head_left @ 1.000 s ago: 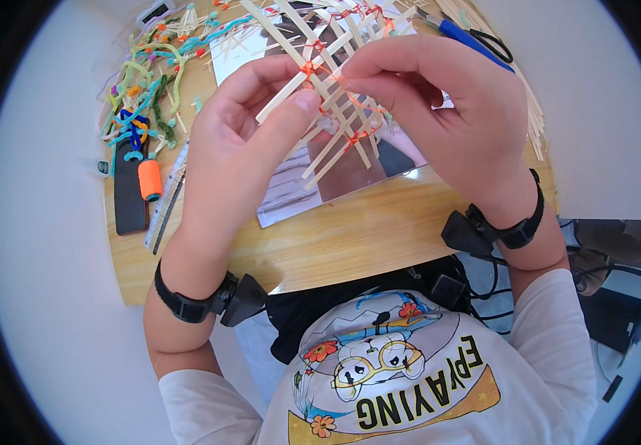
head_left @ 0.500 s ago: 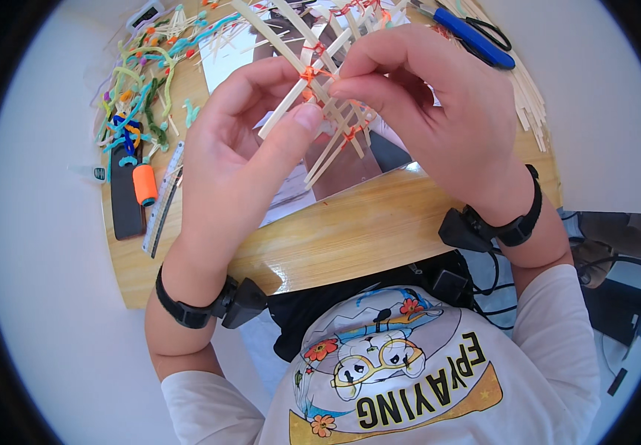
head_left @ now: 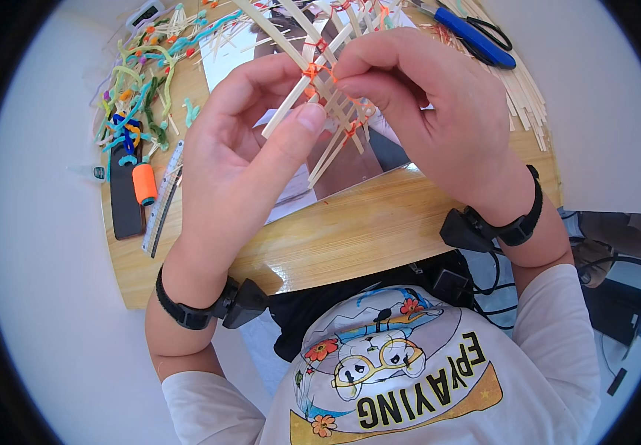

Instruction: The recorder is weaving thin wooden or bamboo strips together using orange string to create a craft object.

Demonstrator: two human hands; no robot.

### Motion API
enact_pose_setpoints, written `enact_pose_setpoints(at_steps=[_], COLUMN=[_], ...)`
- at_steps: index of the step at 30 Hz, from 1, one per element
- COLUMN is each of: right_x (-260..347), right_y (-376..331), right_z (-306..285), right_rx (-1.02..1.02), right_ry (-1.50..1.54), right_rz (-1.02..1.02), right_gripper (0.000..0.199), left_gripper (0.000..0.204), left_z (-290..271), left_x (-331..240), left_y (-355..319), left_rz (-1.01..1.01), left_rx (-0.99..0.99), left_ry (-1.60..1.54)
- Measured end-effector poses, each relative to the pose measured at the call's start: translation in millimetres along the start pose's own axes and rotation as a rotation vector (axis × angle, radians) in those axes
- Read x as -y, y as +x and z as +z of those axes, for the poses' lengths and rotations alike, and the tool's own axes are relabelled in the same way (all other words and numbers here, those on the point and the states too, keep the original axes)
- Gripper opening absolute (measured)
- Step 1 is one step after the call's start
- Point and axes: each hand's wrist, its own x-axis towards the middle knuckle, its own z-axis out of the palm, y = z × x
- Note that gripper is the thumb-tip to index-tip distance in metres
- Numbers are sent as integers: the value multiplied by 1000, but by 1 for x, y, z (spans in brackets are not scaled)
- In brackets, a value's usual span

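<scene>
A lattice of pale wooden sticks (head_left: 286, 108), bound at its crossings with orange and red thread, is held up above the table. My left hand (head_left: 235, 159) grips its near end, the thumb pressed on the sticks just below an orange-wrapped joint (head_left: 311, 71). Close to that joint, my right hand (head_left: 439, 111) pinches a strand of orange thread (head_left: 331, 73) between thumb and forefinger. Its other fingers are curled and partly hidden. The far part of the lattice runs up past the picture's top edge.
Colourful pipe cleaners (head_left: 142, 89) lie heaped at the left, near an orange thread spool (head_left: 144, 185), a dark flat case (head_left: 124, 200) and a ruler (head_left: 162, 200). Blue-handled pliers (head_left: 476, 38) and loose sticks (head_left: 530, 104) lie at the right. A reflective sheet (head_left: 291, 204) sits beneath my hands.
The lattice and my left hand have shifted very slightly to the right. My right thumb and forefinger keep their pinch beside the joint, with the fingertips a little changed in angle.
</scene>
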Motion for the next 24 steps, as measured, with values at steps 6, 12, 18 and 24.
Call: enact_pose_setpoints(at_steps=[6, 12, 18, 24], right_x=[6, 3, -2, -3], right_y=[0, -2, -2, -4], right_z=[-6, -3, -2, 3], right_rx=[122, 108, 60, -4], right_ry=[63, 94, -16, 47], right_rz=[42, 122, 116, 29], right_gripper=[11, 10, 10, 11], left_gripper=[39, 39, 39, 40], left_z=[0, -2, 0, -1], left_x=[-2, 1, -2, 0], left_y=[0, 0, -1, -1], left_rz=[-10, 27, -18, 7], left_rx=[-2, 19, 21, 27], left_ry=[-12, 21, 1, 45])
